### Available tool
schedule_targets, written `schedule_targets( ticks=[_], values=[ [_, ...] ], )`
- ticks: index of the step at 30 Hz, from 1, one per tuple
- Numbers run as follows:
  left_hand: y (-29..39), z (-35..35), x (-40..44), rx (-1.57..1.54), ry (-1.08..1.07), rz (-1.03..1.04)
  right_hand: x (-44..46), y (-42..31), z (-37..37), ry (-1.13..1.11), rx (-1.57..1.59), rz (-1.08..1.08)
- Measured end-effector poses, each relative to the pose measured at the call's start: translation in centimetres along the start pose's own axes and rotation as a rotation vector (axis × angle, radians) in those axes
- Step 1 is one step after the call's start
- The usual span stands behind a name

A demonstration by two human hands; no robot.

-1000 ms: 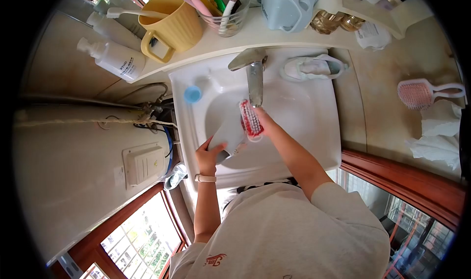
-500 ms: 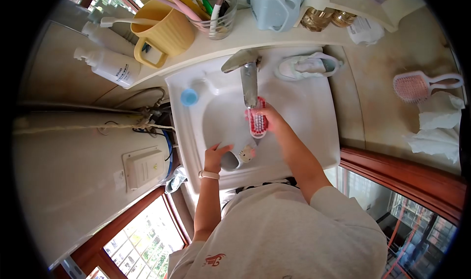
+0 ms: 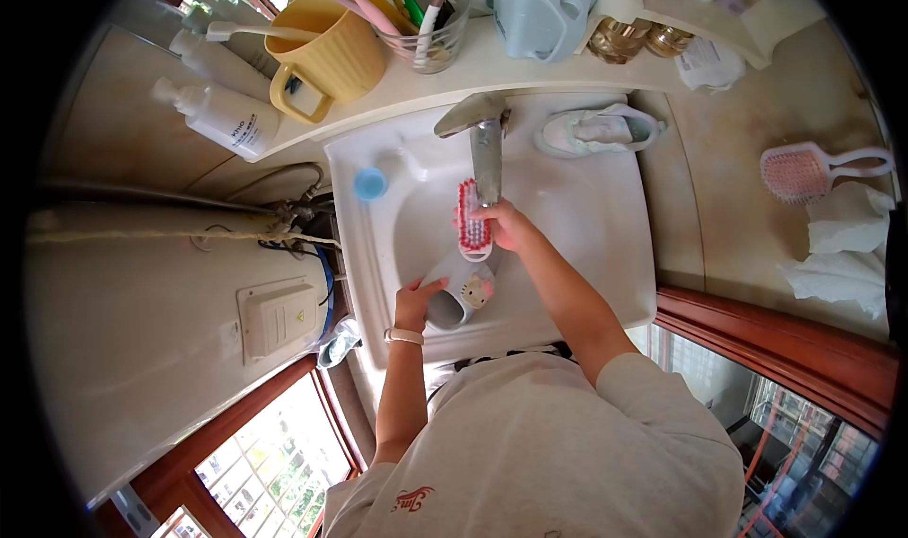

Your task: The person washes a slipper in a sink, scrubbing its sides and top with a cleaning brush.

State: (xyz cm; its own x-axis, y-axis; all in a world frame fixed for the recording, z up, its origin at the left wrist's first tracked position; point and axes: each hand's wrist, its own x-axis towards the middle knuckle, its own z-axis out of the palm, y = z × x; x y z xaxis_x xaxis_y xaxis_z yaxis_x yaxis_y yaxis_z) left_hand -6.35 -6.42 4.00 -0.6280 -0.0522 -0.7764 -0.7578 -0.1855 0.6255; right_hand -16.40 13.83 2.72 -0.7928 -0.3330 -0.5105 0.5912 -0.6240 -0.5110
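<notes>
Low in the white sink (image 3: pixel 567 254), my left hand (image 3: pixel 414 303) grips the edge of a hollow white-and-grey item with a cat face (image 3: pixel 476 290). Its grey, round opening faces toward me, and I cannot tell if it is a cup or a shoe. My right hand (image 3: pixel 504 224) holds a scrubbing brush (image 3: pixel 473 226) with red and white bristles turned upward. The brush is just below the spout of the faucet (image 3: pixel 486 164), its lower end close to the cat-face item. My right fingers are wrapped round the brush's right side.
A white shoe (image 3: pixel 601 131) lies on the sink's back right rim, and a small blue cup (image 3: pixel 370 184) stands at the back left. Along the shelf are a yellow mug (image 3: pixel 331 51), a glass of toothbrushes (image 3: pixel 440 41) and a pump bottle (image 3: pixel 222 117). A hairbrush (image 3: pixel 799 171) lies right.
The brush and my right hand have moved a little left. The cat-face item has turned slightly, showing more of its white side; my left hand stays in nearly the same place.
</notes>
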Motion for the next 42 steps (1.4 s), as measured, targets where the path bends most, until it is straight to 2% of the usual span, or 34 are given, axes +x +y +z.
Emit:
schedule_targets(
  ticks=[2,5,7,8,9,11,12,13,15,16,21,23,25,27,29,31,33,35,38,41,42],
  values=[
    [-0.1,-0.3,0.2,-0.006,-0.022,-0.003,0.0,0.0,0.2,-0.055,0.034,-0.024],
    [-0.6,-0.4,0.5,-0.022,-0.040,0.008,0.4,0.1,0.0,0.082,0.020,0.061],
    [-0.7,-0.2,0.9,-0.034,-0.037,0.025,0.0,0.4,0.8,0.076,-0.044,0.042],
    [-0.7,-0.2,1.0,-0.029,-0.055,0.022,0.4,0.5,0.7,0.120,-0.058,-0.076],
    [-0.7,-0.1,1.1,-0.024,-0.072,0.020,1.2,0.8,-0.3,0.120,-0.058,-0.076],
    [-0.6,0.0,0.8,-0.009,-0.066,0.041,2.7,1.3,-2.9,0.096,0.247,-0.155],
    [-0.7,0.1,0.6,0.005,-0.064,0.054,2.2,1.2,-3.2,-0.009,0.218,-0.107],
    [-0.5,0.1,0.4,0.010,-0.070,0.049,1.5,0.8,-2.5,-0.002,0.221,-0.112],
    [-0.3,-0.1,-0.1,-0.025,-0.046,0.011,0.3,0.0,-1.5,-0.159,0.582,-0.220],
    [-0.5,-0.4,0.2,-0.022,-0.053,0.009,0.0,0.0,-2.0,-0.144,0.642,-0.237],
    [-0.7,-0.8,0.2,-0.086,0.059,-0.021,1.4,2.1,-2.4,-0.067,0.599,-0.222],
    [-0.6,-1.0,0.2,-0.080,0.026,-0.019,1.6,2.6,-2.3,-0.166,0.576,-0.243],
    [-0.9,-1.4,0.6,-0.076,-0.005,-0.019,1.7,2.9,-1.8,-0.167,0.611,-0.253],
    [-1.4,-1.8,1.2,-0.046,-0.045,-0.029,1.6,3.3,-1.2,-0.170,0.526,-0.132],
    [-1.1,-0.9,0.8,-0.059,-0.049,-0.021,0.7,3.5,0.0,-0.308,0.457,-0.125],
    [-1.1,-0.7,0.6,-0.081,-0.040,-0.011,1.4,3.9,-0.8,-0.260,0.505,-0.159],
    [-1.0,-1.0,0.6,-0.034,-0.028,-0.024,2.1,3.3,-2.0,-0.007,0.545,-0.235],
    [-1.5,-1.6,1.1,-0.004,-0.013,-0.011,1.6,3.2,-2.1,0.000,0.552,-0.180],
    [-1.2,-1.2,1.0,-0.015,-0.042,-0.030,0.6,3.3,-1.0,-0.212,0.485,-0.077],
    [-1.5,-1.4,1.9,-0.035,-0.037,-0.047,1.6,3.8,-2.4,0.013,0.629,-0.204],
    [-1.3,-1.2,1.5,-0.002,-0.026,-0.034,1.5,3.7,-2.8,0.009,0.633,-0.205]
  ],
)
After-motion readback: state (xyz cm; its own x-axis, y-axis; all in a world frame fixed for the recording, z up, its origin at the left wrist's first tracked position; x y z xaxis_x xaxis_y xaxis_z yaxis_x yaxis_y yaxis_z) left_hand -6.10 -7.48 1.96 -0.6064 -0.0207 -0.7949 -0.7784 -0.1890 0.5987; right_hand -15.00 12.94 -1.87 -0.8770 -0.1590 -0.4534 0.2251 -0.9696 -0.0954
